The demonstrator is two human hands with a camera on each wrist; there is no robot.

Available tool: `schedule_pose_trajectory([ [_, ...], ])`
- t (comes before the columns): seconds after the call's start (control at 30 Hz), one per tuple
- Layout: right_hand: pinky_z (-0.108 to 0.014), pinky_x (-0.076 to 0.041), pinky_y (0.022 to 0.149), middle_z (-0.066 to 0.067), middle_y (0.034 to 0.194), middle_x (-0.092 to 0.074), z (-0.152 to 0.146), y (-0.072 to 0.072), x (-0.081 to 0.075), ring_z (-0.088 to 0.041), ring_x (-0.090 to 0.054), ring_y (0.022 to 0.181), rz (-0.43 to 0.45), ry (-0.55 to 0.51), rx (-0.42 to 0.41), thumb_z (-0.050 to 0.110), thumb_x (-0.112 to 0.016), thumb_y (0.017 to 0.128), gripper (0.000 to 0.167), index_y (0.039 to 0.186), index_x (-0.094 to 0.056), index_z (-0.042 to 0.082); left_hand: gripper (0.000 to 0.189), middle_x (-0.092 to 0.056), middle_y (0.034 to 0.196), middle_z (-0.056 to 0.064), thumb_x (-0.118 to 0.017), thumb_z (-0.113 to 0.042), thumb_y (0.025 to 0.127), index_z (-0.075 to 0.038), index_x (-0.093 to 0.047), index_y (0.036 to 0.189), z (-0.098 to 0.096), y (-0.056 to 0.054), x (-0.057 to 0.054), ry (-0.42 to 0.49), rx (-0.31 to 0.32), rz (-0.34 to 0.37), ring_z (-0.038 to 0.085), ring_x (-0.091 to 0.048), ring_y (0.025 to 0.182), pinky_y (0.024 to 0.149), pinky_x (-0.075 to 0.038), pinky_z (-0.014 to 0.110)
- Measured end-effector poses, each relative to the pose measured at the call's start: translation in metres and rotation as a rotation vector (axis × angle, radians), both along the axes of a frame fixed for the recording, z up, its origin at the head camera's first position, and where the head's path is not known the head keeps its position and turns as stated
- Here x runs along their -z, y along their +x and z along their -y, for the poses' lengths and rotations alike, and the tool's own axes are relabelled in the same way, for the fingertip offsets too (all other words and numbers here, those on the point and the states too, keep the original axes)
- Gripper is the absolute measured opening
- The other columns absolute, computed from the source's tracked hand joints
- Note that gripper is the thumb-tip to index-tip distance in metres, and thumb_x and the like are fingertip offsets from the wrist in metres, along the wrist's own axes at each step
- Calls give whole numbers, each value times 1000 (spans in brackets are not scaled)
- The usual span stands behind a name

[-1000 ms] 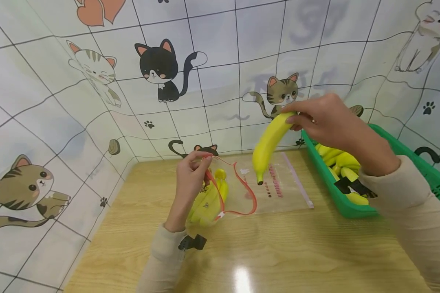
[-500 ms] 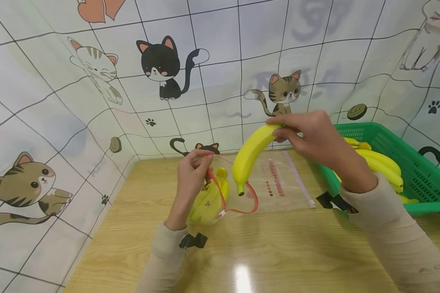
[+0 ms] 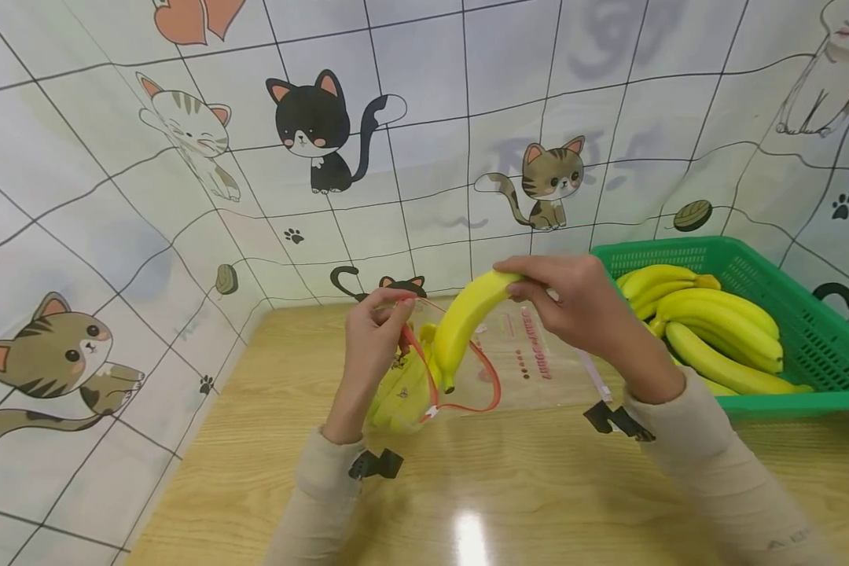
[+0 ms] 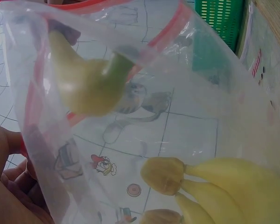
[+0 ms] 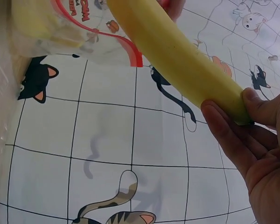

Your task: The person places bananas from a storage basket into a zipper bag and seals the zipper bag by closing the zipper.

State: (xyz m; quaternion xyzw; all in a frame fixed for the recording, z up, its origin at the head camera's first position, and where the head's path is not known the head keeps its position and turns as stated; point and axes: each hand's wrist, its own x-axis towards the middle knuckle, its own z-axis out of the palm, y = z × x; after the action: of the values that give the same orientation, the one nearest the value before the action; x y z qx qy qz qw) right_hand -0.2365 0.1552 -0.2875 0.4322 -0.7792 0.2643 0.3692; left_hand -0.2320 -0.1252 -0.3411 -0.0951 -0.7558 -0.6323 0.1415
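Note:
My right hand (image 3: 573, 303) pinches one end of a single yellow banana (image 3: 470, 318); its other end slants down over the mouth of a clear zip bag (image 3: 477, 385) with a red edge. The left hand (image 3: 375, 334) pinches that red edge, keeping the mouth spread wide. Inside the bag lie bananas in a bunch (image 4: 242, 186), seen through the plastic in the left wrist view. There, the banana's green tip (image 4: 116, 70) shows through the film near the red rim. In the right wrist view, thumb and fingers (image 5: 224, 126) grip the banana's end.
A green plastic basket (image 3: 806, 330) stands at the right with several bananas (image 3: 722, 314) in it. A second clear bag (image 3: 559, 377) with a lilac zip edge lies flat on the wooden table (image 3: 255, 472). A cat-patterned wall covering (image 3: 424, 157) rises behind.
My right hand has carried the banana left and down from near the basket to the bag's mouth. The left hand still holds the red edge in about the same place.

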Motion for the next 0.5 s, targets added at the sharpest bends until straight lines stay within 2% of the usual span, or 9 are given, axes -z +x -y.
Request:
schedule_pose_trajectory([
  [0.2, -26, -58, 65, -10, 104, -80, 13, 1, 15, -15, -75, 75, 38, -35, -9, 1, -81, 84, 32, 116, -75, 0, 16, -55, 54, 1, -65, -21, 102, -12, -73, 111, -2, 0, -1, -6, 0, 16, 18, -48, 42, 39, -30, 23],
  [0.3, -26, -60, 65, -10, 102, -80, 22, 1, 22, -14, -75, 74, 65, -53, -30, 0, -81, 85, 32, 116, -75, 0, 16, -55, 53, 0, -65, -22, 102, -12, -73, 112, -2, 1, -1, -8, -3, 21, 18, -48, 43, 39, -31, 23],
  [0.5, -16, -52, 60, -10, 96, -81, 38, 2, 33, -13, -77, 74, 161, -118, -72, 1, -78, 88, 30, 118, -75, 0, 13, -54, 53, -1, -65, -21, 101, -13, -74, 108, -2, 1, -1, -4, -17, 20, 17, -49, 43, 40, -33, 23],
])
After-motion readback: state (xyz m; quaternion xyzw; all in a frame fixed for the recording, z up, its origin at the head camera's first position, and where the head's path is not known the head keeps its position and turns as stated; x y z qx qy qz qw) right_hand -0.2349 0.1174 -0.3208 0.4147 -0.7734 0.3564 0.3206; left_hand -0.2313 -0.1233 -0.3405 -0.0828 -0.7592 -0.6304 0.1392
